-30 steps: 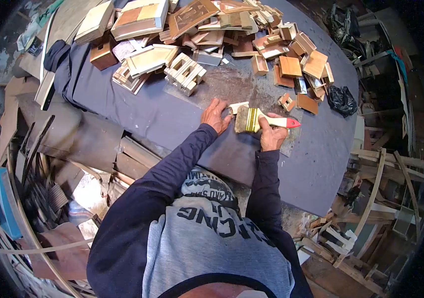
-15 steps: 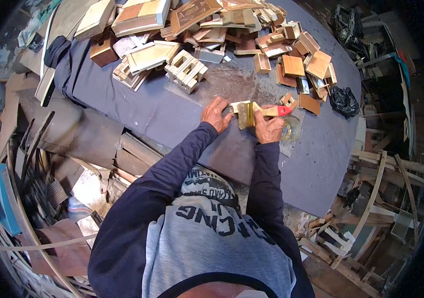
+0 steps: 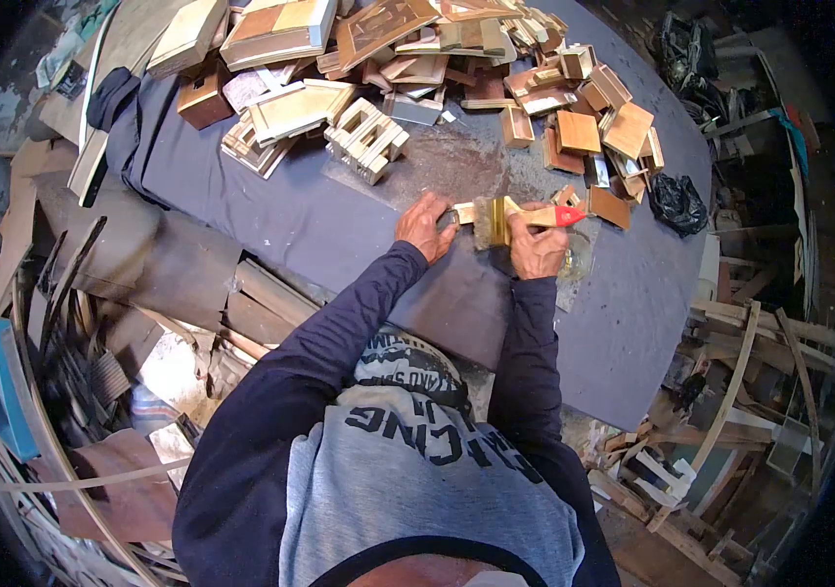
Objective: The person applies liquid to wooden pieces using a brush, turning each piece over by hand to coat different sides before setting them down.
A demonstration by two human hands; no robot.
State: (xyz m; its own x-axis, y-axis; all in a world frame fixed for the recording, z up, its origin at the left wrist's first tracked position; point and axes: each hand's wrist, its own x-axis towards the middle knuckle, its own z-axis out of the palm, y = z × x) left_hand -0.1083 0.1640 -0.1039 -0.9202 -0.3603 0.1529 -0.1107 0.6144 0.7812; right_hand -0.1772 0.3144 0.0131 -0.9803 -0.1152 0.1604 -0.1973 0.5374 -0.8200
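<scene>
My right hand [image 3: 538, 247] is closed around a wide paintbrush [image 3: 538, 217] with a pale wooden handle, a red end and a gold-coloured ferrule. The bristles point left, over a small pale wooden piece [image 3: 463, 211]. My left hand [image 3: 424, 229] grips that piece at its left end, fingers bent against it. Much of the piece lies hidden behind the brush and fingers. Just right of my right hand, a clear glass-like container [image 3: 579, 258] stands partly covered by the hand. A small wooden frame piece [image 3: 568, 197] lies behind the brush.
Wooden boxes and frames [image 3: 378, 34] lie heaped along the table's far side. A stack of slotted wooden pieces [image 3: 366, 142] sits nearer. On the right are a wooden block [image 3: 578, 131] and a black plastic bag [image 3: 678, 203]. Dark cloth [image 3: 290, 227] covers the table; scrap wood surrounds it.
My right hand and the paintbrush have shifted slightly to the right, and the brush has turned a little. My left hand stays in place on the wooden piece.
</scene>
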